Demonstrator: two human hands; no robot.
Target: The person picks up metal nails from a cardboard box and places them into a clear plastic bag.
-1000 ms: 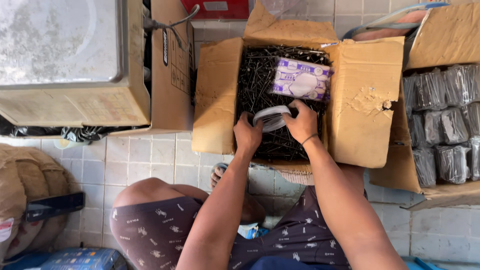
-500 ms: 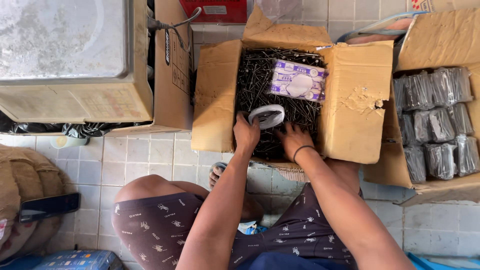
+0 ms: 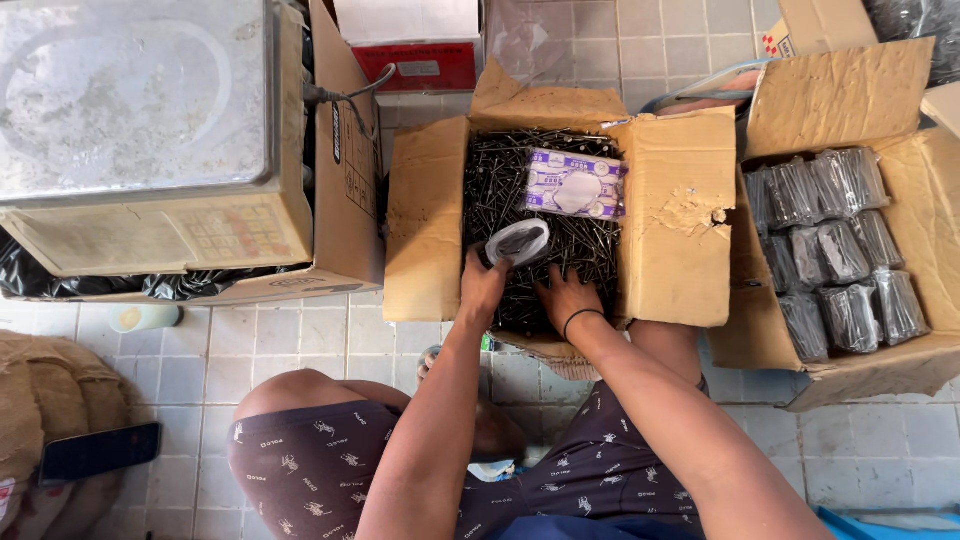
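Seated on a tiled floor (image 3: pixel 300 345), a person holds a clear plastic bag (image 3: pixel 517 241) open-mouthed in the left hand (image 3: pixel 483 287). The right hand (image 3: pixel 566 297), on the bag a second ago, has dropped, fingers spread and pressed into the loose dark nails (image 3: pixel 500 175), seemingly to scoop some. They fill an open, rough-edged cardboard box (image 3: pixel 425 220), a printed packet (image 3: pixel 575 184) on top; beyond, another carton (image 3: pixel 850 100) holds shiny bagged bundles (image 3: pixel 835 250).

R hand (image 3: pixel 566 297) let go of bag (image 3: pixel 517 241), dropped into nails (image 3: pixel 590 250); L hand (image 3: pixel 484 285) now holds bag alone
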